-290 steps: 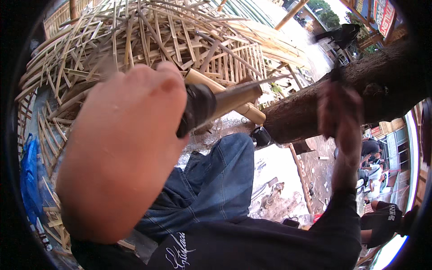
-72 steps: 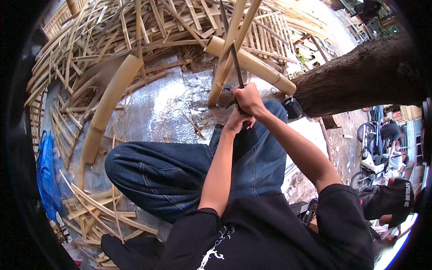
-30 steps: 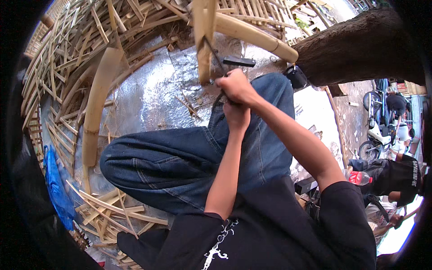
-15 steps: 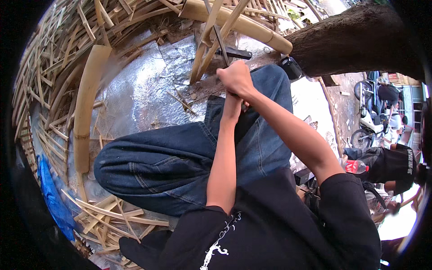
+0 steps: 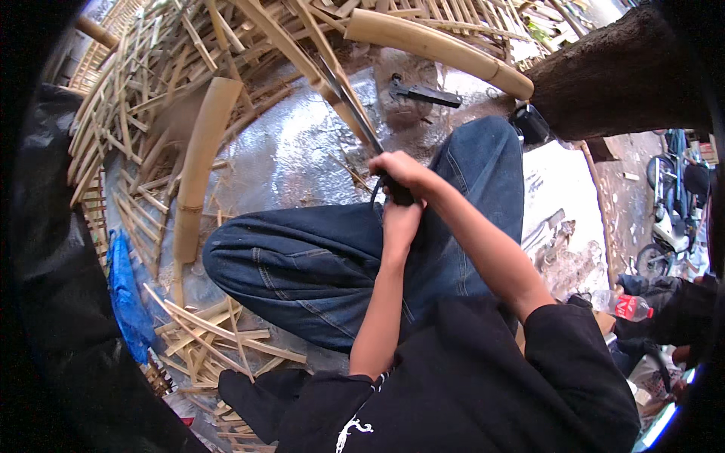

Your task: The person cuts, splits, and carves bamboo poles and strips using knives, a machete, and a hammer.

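Note:
A long knife (image 5: 353,104) with a narrow dark blade and a black handle slants up and to the left from my lap. My right hand (image 5: 402,171) is closed round the upper part of the handle. Just below it, my left hand (image 5: 402,221) is closed at the handle's lower end, its fingers mostly hidden. A split bamboo strip (image 5: 291,51) lies along the blade, its lower end close to my right hand. Its two lengths spread apart toward the far side, with the blade between them.
Thick bamboo pieces lie at left (image 5: 202,162) and at the far side (image 5: 438,47). A dark metal tool (image 5: 427,94) rests beyond my knees. Cut strips (image 5: 219,332) and a blue sheet (image 5: 128,294) are at left. A tree trunk (image 5: 619,72) and a bottle (image 5: 623,305) are at right.
Both hands have come lower, toward my body, with the knife. The bamboo strip has swung to the left. More of the black handle shows, and the whole view has shifted.

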